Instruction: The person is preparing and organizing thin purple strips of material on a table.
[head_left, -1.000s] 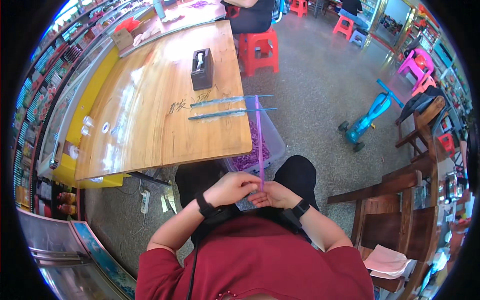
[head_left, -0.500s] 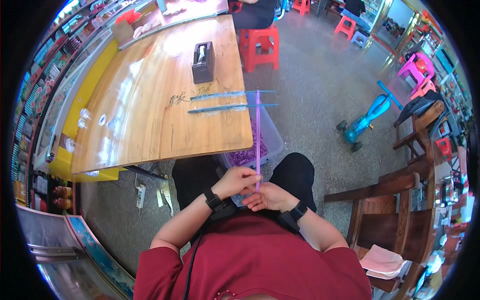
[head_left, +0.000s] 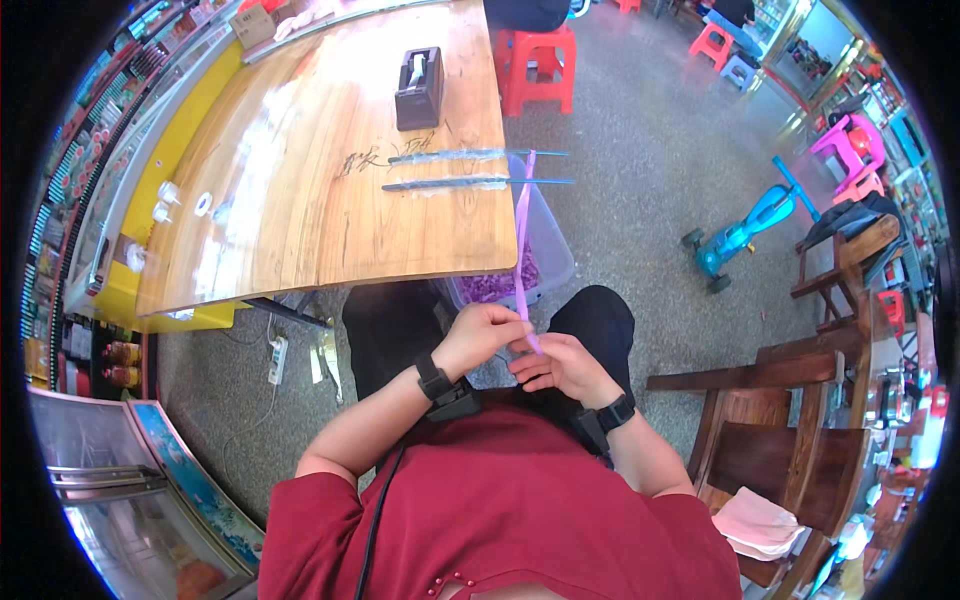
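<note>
A purple ribbon (head_left: 524, 230) runs from two thin blue rods toward my lap. The upper rod (head_left: 440, 157) and lower rod (head_left: 440, 184) lie fixed to the table with clear tape, their ends jutting past its right edge. My left hand (head_left: 483, 336) pinches the ribbon near its lower end between thumb and fingers. Just beside it, my right hand (head_left: 570, 370) holds the ribbon's tail with thumb and forefinger, the other fingers loosely curled. Below the rods, a clear plastic bin (head_left: 553, 258) holds a heap of purple pieces, partly hidden by the table.
On the wooden table (head_left: 300, 220) stand a black tape dispenser (head_left: 419, 88) and small white rolls (head_left: 165, 202). A red stool (head_left: 537, 70) is beyond. To the right are a blue ride-on toy (head_left: 750, 225) and a wooden chair (head_left: 770, 420). A power strip (head_left: 278, 360) lies on the floor.
The view has shifted, so the table sits higher in it. The ribbon, straight before, now slants and bends slightly, with its tail turned toward my right hand. Both hands stay close together.
</note>
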